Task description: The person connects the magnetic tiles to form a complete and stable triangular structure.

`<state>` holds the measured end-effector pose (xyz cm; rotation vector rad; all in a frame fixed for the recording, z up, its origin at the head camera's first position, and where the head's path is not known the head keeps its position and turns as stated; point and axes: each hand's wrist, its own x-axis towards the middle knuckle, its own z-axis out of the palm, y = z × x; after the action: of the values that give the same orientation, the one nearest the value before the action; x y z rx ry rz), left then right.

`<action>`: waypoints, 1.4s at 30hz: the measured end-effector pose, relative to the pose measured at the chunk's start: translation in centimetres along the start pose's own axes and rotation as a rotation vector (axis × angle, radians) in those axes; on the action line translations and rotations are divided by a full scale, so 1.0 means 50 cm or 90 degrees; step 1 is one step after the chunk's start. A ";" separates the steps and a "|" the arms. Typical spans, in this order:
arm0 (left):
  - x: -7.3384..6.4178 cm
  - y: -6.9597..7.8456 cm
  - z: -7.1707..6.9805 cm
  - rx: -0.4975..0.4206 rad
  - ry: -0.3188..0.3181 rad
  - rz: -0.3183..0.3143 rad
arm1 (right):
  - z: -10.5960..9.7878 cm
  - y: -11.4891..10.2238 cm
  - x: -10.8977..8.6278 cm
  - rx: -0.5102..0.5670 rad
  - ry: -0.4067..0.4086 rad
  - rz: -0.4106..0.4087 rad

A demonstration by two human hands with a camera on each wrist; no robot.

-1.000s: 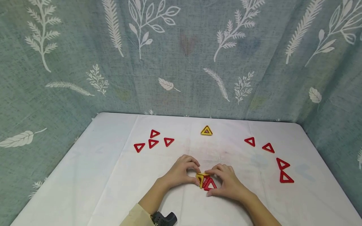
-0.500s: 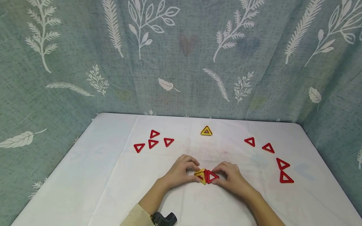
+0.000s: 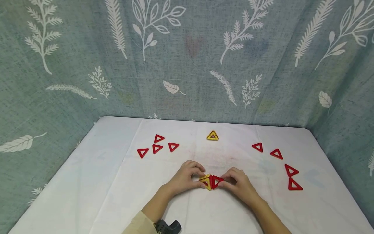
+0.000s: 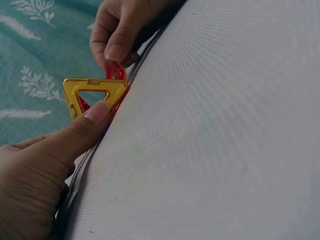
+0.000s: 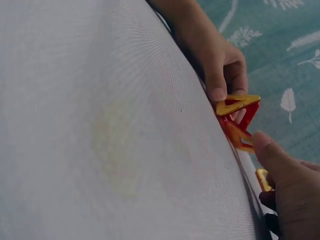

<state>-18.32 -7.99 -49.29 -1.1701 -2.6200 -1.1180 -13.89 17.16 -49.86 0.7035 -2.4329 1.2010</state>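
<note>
My left hand pinches a yellow triangular magnetic tile between thumb and fingers, just above the white tabletop. The tile is a hollow frame and belongs to a small joined cluster of yellow and red tiles. On the cluster's other side, my right hand pinches the outer corner of a red triangular magnetic tile. The red and yellow tiles meet edge to edge between the two hands. In the right wrist view, the yellow tile leans over a red one. Fingers hide part of the cluster.
Several loose red triangles lie at the back left of the white table, and several more at the right. A yellow triangle lies at the back middle. A black device sits at the left wrist.
The cluster has turned so its red tile points right, toward my right hand. My right hand has shifted from around the red tile to its outer corner. My left hand has barely moved.
</note>
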 end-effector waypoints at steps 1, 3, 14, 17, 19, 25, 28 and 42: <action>-0.001 0.000 -0.001 0.001 -0.002 -0.003 | 0.003 0.000 -0.001 0.013 0.007 -0.012; -0.001 0.000 -0.001 0.001 -0.003 -0.003 | 0.008 -0.002 -0.002 0.029 0.013 -0.030; 0.002 0.011 -0.002 0.003 0.001 0.025 | 0.018 -0.016 0.000 0.025 -0.013 -0.060; 0.004 0.016 -0.002 0.009 -0.008 0.013 | 0.020 -0.020 0.001 0.029 -0.011 -0.053; 0.004 0.018 -0.001 0.020 -0.010 0.007 | 0.021 -0.022 0.001 0.030 -0.006 -0.050; 0.005 0.018 0.003 0.044 0.010 0.028 | 0.020 -0.024 0.003 0.041 0.001 -0.054; 0.006 0.017 0.003 0.047 0.022 0.041 | 0.013 -0.033 0.007 0.056 -0.010 -0.057; 0.006 0.013 0.011 0.081 0.040 0.053 | 0.029 -0.011 0.008 0.052 -0.015 -0.058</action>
<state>-17.96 -7.16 -49.20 -1.1860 -2.5283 -0.9433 -14.03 15.59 -50.13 0.8477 -2.3542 1.2682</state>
